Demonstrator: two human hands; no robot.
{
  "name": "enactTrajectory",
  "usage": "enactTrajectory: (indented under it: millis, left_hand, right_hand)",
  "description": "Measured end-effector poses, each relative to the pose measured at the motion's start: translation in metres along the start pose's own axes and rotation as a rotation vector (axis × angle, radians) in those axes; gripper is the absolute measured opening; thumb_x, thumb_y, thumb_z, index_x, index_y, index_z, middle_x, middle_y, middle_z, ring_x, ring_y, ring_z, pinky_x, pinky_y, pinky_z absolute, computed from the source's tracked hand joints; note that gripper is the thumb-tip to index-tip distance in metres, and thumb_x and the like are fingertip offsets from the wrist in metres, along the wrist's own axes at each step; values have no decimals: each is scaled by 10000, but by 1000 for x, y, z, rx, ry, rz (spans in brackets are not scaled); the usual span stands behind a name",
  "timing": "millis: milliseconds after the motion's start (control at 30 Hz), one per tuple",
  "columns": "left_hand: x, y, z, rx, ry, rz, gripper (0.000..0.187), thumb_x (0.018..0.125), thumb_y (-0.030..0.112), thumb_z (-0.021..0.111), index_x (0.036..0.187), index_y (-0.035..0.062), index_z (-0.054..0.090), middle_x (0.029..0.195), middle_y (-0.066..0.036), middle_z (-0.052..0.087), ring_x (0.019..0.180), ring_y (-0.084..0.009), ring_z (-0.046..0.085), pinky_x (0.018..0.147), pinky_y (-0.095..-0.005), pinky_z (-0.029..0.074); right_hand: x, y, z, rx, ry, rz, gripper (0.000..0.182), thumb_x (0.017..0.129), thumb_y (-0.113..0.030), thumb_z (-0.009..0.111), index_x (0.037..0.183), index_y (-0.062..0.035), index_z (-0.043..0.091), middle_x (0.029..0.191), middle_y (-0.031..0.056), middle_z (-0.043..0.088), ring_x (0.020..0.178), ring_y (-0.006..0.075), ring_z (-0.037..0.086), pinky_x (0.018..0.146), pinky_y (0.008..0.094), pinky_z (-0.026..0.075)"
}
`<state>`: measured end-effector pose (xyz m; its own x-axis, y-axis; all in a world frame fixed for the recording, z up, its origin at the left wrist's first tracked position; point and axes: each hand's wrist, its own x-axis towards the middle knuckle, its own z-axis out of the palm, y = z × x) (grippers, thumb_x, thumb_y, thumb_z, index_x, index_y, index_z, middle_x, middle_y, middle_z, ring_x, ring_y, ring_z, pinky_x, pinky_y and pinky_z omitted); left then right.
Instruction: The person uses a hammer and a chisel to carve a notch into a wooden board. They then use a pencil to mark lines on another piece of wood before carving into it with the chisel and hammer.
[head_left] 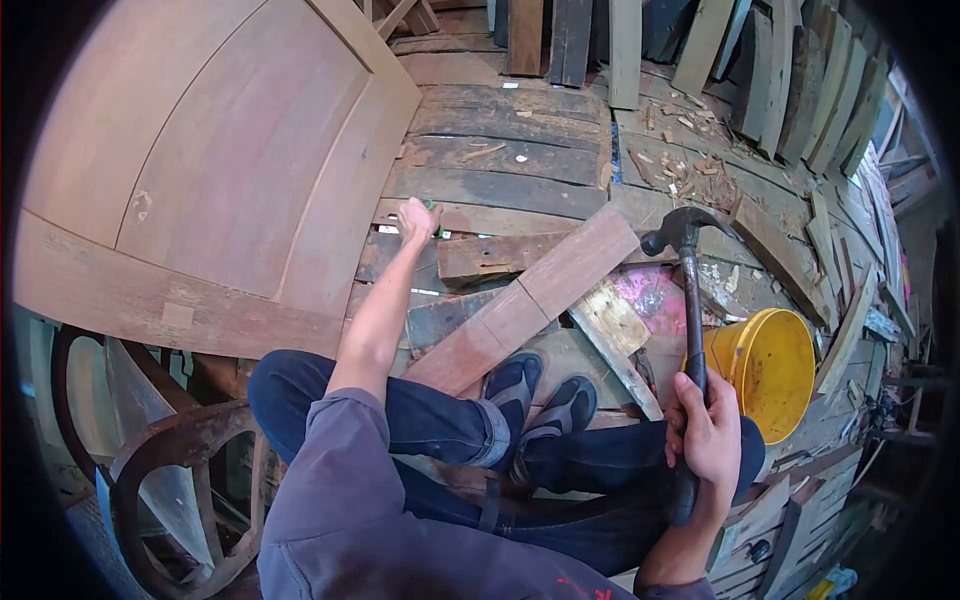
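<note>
My right hand is wrapped around the dark handle of a claw hammer, held upright over my right thigh with its head up. Stretched far out to the floor, my left hand is closed around a small green object, mostly hidden by the fingers. Just right of that hand lies a rough wooden block. A reddish plank with pencil lines across it slants from near my shoes up toward the hammer head.
A large wooden panel rises at the left, above a dark curved wooden frame. A yellow bucket stands at the right. Boards lean along the back, and wood chips litter the plank floor.
</note>
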<state>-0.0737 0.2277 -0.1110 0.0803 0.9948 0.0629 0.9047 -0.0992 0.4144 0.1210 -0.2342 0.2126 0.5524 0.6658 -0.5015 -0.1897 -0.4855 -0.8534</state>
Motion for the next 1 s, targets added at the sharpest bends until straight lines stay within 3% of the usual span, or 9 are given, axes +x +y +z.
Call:
enactTrajectory:
  millis: [233, 533, 767, 1000]
  left_hand:
    - [-11, 14, -4, -28, -39, 32, 432, 760, 391, 768, 838, -30, 717, 859, -246, 709, 841, -405, 702, 764, -483, 560]
    - [4, -13, -7, -14, -137, 13, 471, 731, 388, 811, 923, -29, 708, 912, -251, 706, 881, -392, 700, 769, -464, 564]
    - [32, -81, -30, 4, 97, 4, 439, 717, 363, 835, 824, -43, 707, 834, -262, 701, 801, -409, 702, 735, -472, 562]
    - [49, -110, -38, -38, 100, -170, 475, 705, 391, 827, 833, -52, 714, 856, -282, 696, 848, -417, 698, 759, -481, 555]
  right_hand:
    - [-1, 2, 0, -4, -9, 6, 254, 1021, -218, 545, 853, -41, 477, 567, -1, 454, 381, 77, 459, 320, 250, 369]
    - [0, 5, -5, 21, 2, -8, 246, 1021, -214, 540, 857, -42, 474, 564, -2, 447, 366, 81, 449, 315, 252, 365]
    - [0, 3, -6, 17, 33, 3, 259, 1018, -226, 547, 852, -42, 471, 569, 2, 451, 364, 81, 444, 313, 252, 365]
    - [2, 0, 0, -12, 17, 26, 262, 1017, -220, 547, 841, -42, 471, 572, -1, 452, 365, 80, 443, 310, 253, 359]
